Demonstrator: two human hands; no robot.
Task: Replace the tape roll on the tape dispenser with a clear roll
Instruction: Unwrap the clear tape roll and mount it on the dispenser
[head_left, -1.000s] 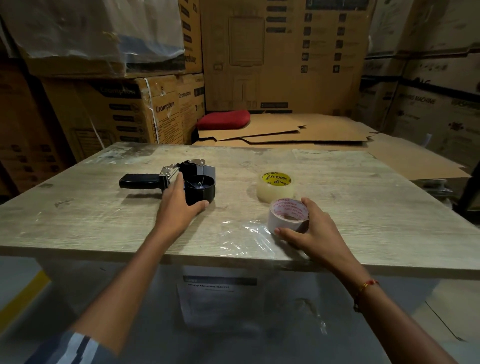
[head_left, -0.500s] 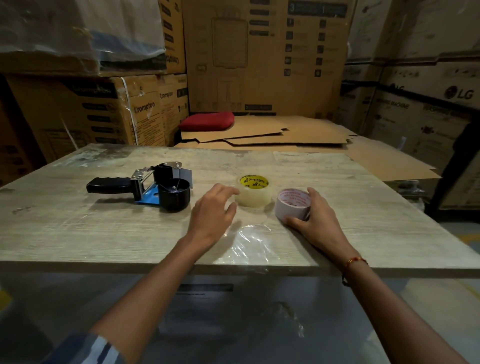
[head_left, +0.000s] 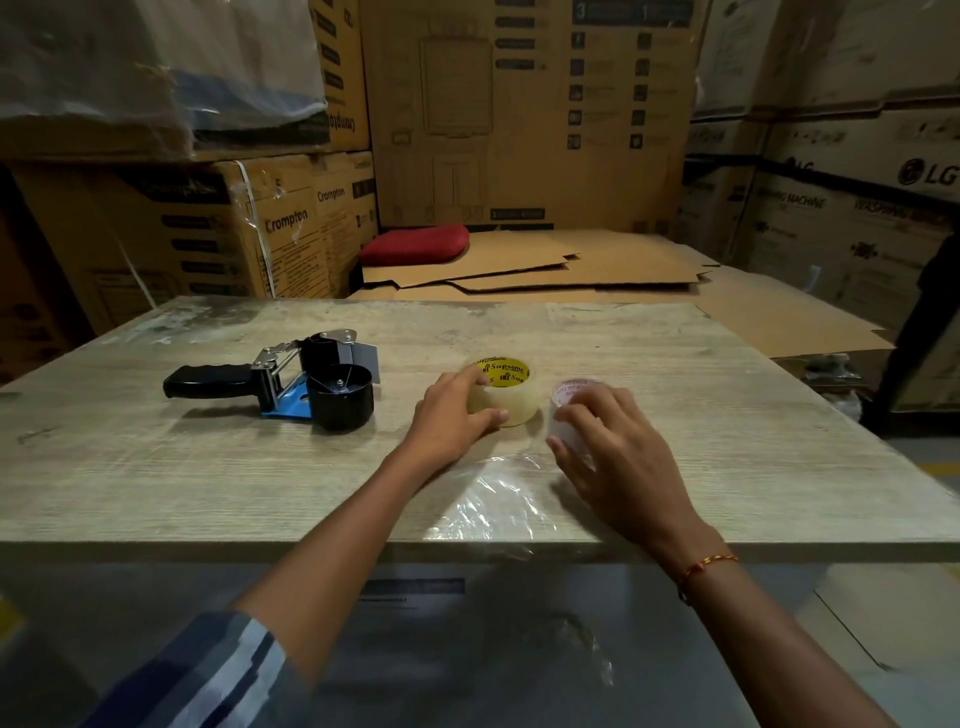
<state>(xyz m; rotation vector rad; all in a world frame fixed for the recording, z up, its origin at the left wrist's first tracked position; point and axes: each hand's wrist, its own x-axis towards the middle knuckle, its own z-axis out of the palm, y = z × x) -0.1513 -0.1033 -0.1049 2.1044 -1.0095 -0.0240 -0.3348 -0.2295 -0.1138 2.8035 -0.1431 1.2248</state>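
**Hands on both rolls, dispenser set aside**

Your left hand (head_left: 449, 415) is curled round the clear roll (head_left: 501, 391), thumb on its near side and fingers over the far left rim, gripping it where it lies flat on the wooden table (head_left: 727, 441). The roll's yellow core label faces up.

Your right hand (head_left: 613, 447) rests over the white roll (head_left: 566, 410), just to the right of the clear one. Its fingers bend over the top and near side of that roll; the hand is motion-blurred, so whether it truly grips or merely touches is hard to judge, though it looks like a loose hold. A red thread bracelet (head_left: 706, 566) sits at that wrist.

The tape dispenser (head_left: 311, 387) lies on its side well to the left of both rolls, apart from your hands, black handle pointing left, blue plate against the table and its black hub bare of tape.

A patch of crinkled clear film (head_left: 493, 499) is stuck to the table near its front edge, between your forearms. Stacked cardboard boxes (head_left: 519, 114) and a red cushion (head_left: 413, 244) stand behind.
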